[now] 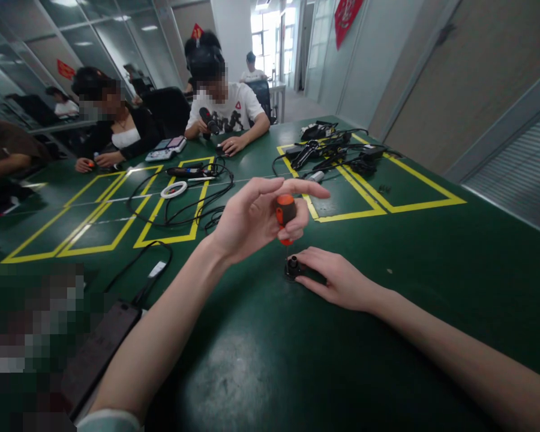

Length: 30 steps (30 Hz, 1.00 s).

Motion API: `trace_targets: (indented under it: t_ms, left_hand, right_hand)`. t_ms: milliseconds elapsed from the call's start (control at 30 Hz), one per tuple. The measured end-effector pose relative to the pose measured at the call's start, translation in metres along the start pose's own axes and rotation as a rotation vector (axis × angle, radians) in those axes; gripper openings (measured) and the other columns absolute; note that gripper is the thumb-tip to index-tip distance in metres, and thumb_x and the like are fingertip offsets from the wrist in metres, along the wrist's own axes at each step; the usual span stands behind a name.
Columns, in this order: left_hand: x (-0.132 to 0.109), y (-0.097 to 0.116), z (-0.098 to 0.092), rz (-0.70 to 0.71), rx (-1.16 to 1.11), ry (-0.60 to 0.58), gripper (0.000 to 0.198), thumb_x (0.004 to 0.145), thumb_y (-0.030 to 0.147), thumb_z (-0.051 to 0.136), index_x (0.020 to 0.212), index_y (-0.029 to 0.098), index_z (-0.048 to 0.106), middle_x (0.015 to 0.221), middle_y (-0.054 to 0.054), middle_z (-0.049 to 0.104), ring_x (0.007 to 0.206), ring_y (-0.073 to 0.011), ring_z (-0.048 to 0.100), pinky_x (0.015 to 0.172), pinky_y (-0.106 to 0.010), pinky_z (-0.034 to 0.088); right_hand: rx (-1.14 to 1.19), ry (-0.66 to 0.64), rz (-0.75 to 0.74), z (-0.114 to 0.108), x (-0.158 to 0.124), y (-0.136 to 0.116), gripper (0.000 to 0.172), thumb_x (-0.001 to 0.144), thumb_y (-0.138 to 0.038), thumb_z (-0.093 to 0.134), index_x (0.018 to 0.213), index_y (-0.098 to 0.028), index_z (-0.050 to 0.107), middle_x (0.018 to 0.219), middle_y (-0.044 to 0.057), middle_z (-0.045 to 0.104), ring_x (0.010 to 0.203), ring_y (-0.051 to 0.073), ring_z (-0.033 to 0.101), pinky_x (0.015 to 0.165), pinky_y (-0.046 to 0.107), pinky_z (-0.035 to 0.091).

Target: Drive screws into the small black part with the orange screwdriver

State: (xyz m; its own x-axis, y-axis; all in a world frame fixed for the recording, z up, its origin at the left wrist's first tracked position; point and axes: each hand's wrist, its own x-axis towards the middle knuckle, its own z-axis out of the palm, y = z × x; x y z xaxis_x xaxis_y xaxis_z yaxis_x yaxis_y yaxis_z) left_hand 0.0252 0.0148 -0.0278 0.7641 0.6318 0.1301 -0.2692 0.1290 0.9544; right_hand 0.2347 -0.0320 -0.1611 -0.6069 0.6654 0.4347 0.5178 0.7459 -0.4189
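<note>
My left hand (265,213) is closed around the handle of an orange and black screwdriver (286,210), its index finger stretched out past the handle. The screwdriver stands upright, shaft down, with its tip at a small round black part (291,270) on the green table. From the right, my right hand (333,276) grips the edge of this black part between thumb and fingers and holds it against the tabletop. Exactly where the tip meets the part is too small to make out.
Black cables and devices (324,147) lie heaped at the back right, near several small screws (384,189). A white ring (173,189) and a coiled cable lie left of centre. A dark flat device (101,354) is beside my left forearm. Co-workers (225,102) sit across the table (423,288).
</note>
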Motion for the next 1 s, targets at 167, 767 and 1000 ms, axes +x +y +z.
trace_targets:
  t_ms: [167, 767, 1000]
  left_hand:
    - [-0.0004, -0.001, -0.0035, 0.007, 0.01, -0.049, 0.028, 0.088, 0.04, 0.077, 0.085, 0.014, 0.068, 0.093, -0.006, 0.072, 0.091, -0.0179, 0.071, 0.088, -0.031, 0.056]
    - [0.0004, -0.0032, -0.0025, 0.045, -0.026, -0.036, 0.026, 0.087, 0.037, 0.079, 0.084, 0.016, 0.062, 0.104, -0.007, 0.075, 0.096, -0.0193, 0.073, 0.088, -0.032, 0.057]
    - [0.0003, -0.0005, -0.0039, 0.044, -0.041, -0.037, 0.024, 0.086, 0.036, 0.075, 0.093, 0.017, 0.062, 0.064, 0.005, 0.059, 0.048, -0.0075, 0.049, 0.051, -0.022, 0.039]
  right_hand:
    - [0.0, 0.006, -0.017, -0.0006, 0.0007, 0.0009, 0.027, 0.101, -0.026, 0.062, 0.125, -0.018, 0.067, 0.116, 0.015, 0.079, 0.107, 0.029, 0.076, 0.092, 0.047, 0.065]
    - [-0.009, 0.008, -0.018, -0.0005, 0.0024, 0.0032, 0.026, 0.102, -0.029, 0.062, 0.124, -0.017, 0.067, 0.112, 0.014, 0.078, 0.105, 0.028, 0.074, 0.09, 0.045, 0.064]
    - [0.007, 0.001, -0.027, -0.0022, -0.0002, 0.0029, 0.028, 0.103, -0.029, 0.06, 0.127, -0.015, 0.065, 0.115, 0.015, 0.078, 0.105, 0.028, 0.074, 0.09, 0.045, 0.064]
